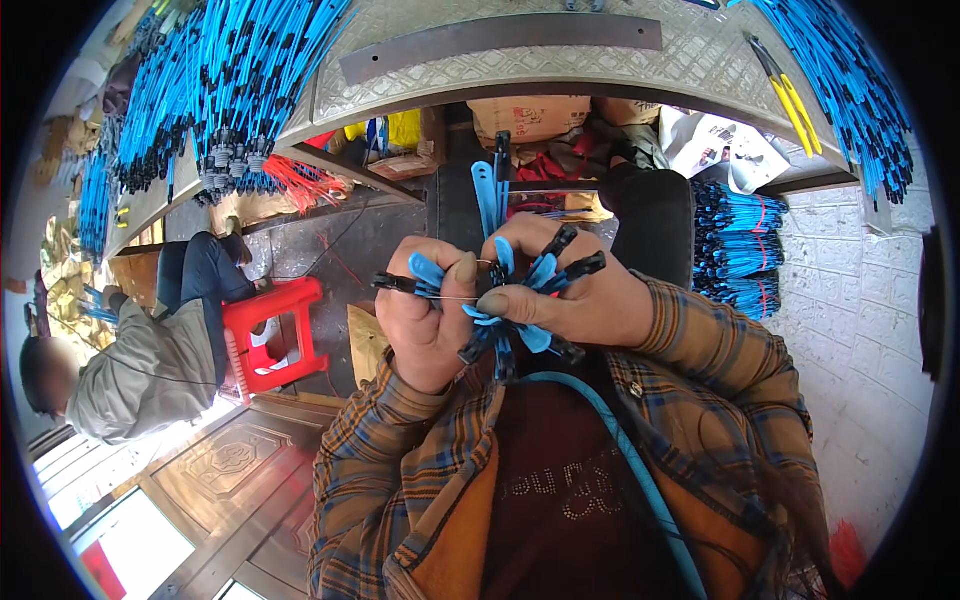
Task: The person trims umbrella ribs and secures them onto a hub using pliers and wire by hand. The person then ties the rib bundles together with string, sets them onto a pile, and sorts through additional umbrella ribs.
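Observation:
In front of my chest, a cluster of blue plastic strips with black end pieces [484, 195] fans out in several directions from a centre between my hands. My right hand [605, 305] is closed around the cluster, its thumb pressing near the centre. Thumb and bent fingers of my left hand [420, 325] pinch a thin metal wire [457, 298], which runs across to the cluster's centre. Some blue strips lie against the left fingers too. How the wire sits among the strips is hidden by the thumbs.
A metal-topped table [690, 75] ahead holds a long flat metal bar [500, 45] and yellow-handled pliers [790, 100]. Blue rods with black ends [250, 70] are heaped at left; tied bundles [740, 245] stack below right. A seated person [150, 360] and red stool [310, 330] are left.

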`<state>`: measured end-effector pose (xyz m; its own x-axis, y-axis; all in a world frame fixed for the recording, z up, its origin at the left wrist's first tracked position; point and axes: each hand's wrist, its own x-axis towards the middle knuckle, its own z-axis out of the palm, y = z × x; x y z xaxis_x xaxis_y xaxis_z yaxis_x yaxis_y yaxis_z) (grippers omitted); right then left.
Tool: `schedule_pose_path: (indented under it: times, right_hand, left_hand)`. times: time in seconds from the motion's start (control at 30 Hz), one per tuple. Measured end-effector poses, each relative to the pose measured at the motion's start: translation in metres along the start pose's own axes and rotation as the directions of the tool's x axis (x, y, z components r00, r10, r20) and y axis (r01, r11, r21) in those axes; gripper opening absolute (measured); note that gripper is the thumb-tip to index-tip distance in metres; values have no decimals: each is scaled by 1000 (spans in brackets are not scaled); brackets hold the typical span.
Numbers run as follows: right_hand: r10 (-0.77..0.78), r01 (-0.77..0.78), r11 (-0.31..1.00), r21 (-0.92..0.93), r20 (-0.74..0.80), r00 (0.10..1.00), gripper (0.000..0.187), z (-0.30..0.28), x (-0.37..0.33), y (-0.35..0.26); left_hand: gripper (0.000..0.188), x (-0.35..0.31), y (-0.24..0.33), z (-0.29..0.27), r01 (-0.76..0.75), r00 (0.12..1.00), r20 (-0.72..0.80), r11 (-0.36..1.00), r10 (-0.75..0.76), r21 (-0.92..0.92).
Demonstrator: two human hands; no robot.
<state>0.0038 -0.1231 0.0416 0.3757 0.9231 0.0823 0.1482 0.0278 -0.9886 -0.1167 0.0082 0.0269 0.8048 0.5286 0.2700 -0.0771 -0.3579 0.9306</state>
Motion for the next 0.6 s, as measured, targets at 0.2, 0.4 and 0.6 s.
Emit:
schedule_pose_path:
  times: [0.2, 0.4, 0.6]
  right_hand:
    - [117, -113, 980, 165, -15, 993, 26, 3, -2, -1]
    - [152, -125, 942, 311, -62, 986, 25, 0, -3, 4]
    - [149, -119, 911, 395, -46, 988, 26, -4, -5, 9]
  left_hand:
    - [5, -1, 4, 5, -45, 996, -69, 996, 50, 74]
    - [6, 12, 6, -4, -109, 990, 102, 991, 101, 78]
    - [11, 24, 11, -20, 94, 947, 317, 990, -56, -105]
